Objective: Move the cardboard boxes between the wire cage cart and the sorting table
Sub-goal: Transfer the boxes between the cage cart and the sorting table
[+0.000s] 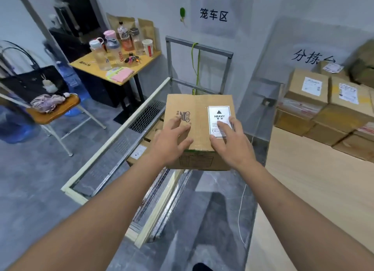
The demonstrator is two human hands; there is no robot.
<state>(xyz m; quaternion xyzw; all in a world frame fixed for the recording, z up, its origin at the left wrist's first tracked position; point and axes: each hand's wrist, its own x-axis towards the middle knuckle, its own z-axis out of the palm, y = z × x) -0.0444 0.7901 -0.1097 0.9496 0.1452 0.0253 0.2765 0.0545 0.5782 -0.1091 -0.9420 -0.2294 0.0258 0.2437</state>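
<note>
While your arms reach out ahead of you, both hands lie flat on the top of the cardboard box (199, 129), fingers spread wide and gripping nothing. Your left hand (172, 141) rests on the printed logo side; your right hand (228, 141) covers the lower part of the white HEAVY label (219, 118). The box sits high in the wire cage cart (141, 117), above other boxes (141, 149) lying lower inside the mesh walls. To your right, the light wooden worktop (303, 189) carries a stack of labelled cartons (327, 106) against the wall, well apart from the box under your palms. To your left, a small yellow table (119, 62) holds bottles and a paper cup, and a chair (54, 110) with a bag stands near it.
</note>
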